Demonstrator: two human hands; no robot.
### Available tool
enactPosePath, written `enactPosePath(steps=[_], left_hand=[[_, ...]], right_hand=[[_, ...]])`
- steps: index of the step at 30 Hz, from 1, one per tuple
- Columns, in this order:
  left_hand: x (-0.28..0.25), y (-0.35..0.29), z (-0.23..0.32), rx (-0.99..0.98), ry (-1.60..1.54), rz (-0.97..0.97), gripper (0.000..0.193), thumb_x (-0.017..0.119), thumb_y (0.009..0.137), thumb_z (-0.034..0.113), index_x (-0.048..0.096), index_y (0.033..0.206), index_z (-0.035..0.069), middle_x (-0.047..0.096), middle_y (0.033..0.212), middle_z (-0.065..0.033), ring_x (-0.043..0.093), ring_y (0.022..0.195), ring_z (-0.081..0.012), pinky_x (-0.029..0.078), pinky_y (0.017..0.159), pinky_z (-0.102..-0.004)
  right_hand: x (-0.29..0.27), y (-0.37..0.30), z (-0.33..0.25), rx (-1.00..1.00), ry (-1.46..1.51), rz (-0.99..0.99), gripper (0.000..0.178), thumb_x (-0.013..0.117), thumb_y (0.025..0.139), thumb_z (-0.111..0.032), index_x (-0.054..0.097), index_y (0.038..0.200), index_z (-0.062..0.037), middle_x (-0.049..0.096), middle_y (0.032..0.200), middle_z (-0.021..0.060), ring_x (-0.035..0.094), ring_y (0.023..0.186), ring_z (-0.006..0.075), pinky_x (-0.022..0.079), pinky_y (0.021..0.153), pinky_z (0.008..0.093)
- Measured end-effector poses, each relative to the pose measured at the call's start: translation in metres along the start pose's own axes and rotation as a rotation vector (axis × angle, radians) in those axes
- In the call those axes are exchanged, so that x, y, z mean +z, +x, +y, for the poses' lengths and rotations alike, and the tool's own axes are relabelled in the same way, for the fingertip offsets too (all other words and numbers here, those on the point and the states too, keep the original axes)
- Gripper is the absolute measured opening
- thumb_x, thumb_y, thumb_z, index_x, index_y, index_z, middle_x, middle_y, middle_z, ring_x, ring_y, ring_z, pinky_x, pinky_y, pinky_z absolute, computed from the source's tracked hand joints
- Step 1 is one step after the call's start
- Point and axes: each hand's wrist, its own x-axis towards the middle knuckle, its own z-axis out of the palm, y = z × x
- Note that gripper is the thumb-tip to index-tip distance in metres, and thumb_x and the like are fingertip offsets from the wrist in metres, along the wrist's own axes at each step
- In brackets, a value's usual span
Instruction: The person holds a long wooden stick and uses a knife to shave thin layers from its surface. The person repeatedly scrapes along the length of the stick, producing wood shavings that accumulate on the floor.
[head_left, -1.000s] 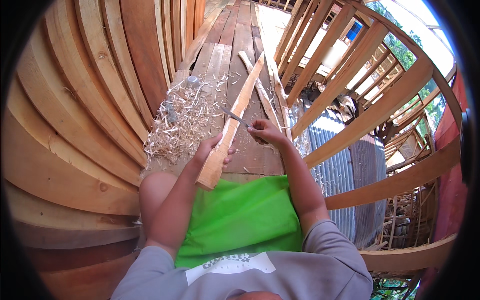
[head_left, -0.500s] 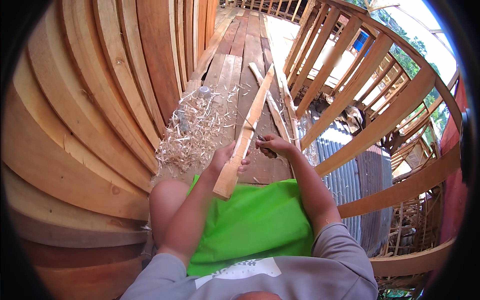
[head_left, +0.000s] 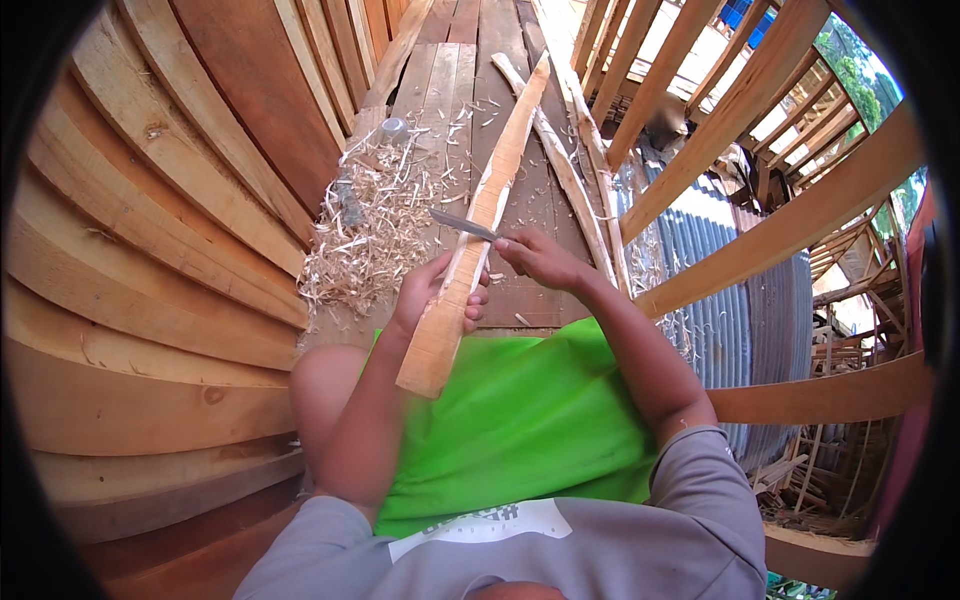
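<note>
My left hand point(head_left: 430, 295) is wrapped from below around a long tapered piece of wood point(head_left: 487, 208), its wide squared end near my lap and its narrow tip pointing away. My right hand point(head_left: 533, 257) is closed around the handle of a knife point(head_left: 462, 224), the handle itself mostly hidden in the fingers. The blade lies across the wood's upper face, pointing left, just beyond my left hand. Pale shaved patches run along the wood's edges.
Curled wood shavings point(head_left: 372, 235) heap on the plank floor point(head_left: 437, 75) at left, beside a clear container point(head_left: 394, 130). Peeled sticks point(head_left: 565, 170) lie at right. Wooden slats point(head_left: 150, 290) wall the left; a wooden railing point(head_left: 765, 95) stands at right, above corrugated metal sheets point(head_left: 710, 290).
The knife has turned flatter, its blade now reaching left across the wood. The wood's near end has shifted slightly left. My view has tilted lower.
</note>
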Motion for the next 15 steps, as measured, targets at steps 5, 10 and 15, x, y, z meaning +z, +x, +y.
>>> enactPosePath(steps=[5, 10, 15], left_hand=[[0.038, -0.006, -0.008, 0.103, 0.122, 0.486, 0.06, 0.028, 0.098, 0.049, 0.055, 0.115, -0.003, 0.063, 0.085, -0.014, 0.068, 0.087, -0.0323, 0.059, 0.066, -0.0369], [0.009, 0.0, -0.01, 0.094, 0.216, 0.362, 0.066, 0.024, 0.097, 0.05, 0.051, 0.125, -0.004, 0.065, 0.086, -0.0147, 0.067, 0.092, -0.0356, 0.059, 0.067, -0.0411], [0.021, 0.0, -0.01, 0.074, 0.169, 0.284, 0.069, 0.026, 0.096, 0.05, 0.045, 0.132, -0.005, 0.065, 0.086, -0.0148, 0.067, 0.092, -0.0351, 0.058, 0.068, -0.0426]], right_hand=[[-0.001, 0.0, -0.009, 0.104, -0.125, 0.022, 0.052, 0.053, 0.093, -0.052, 0.063, 0.091, -0.0006, 0.055, 0.067, 0.0026, 0.051, 0.067, 0.0137, 0.039, 0.061, 0.0346], [0.016, -0.002, -0.025, 0.185, 0.185, 0.092, 0.039, 0.067, 0.087, -0.045, 0.06, 0.083, -0.0061, 0.041, 0.058, -0.0061, 0.033, 0.048, 0.0062, 0.025, 0.045, 0.0272], [0.012, 0.002, -0.026, 0.31, 0.502, 0.156, 0.029, 0.074, 0.083, -0.034, 0.056, 0.08, -0.0109, 0.038, 0.057, -0.0083, 0.027, 0.043, 0.0032, 0.016, 0.04, 0.0247]])
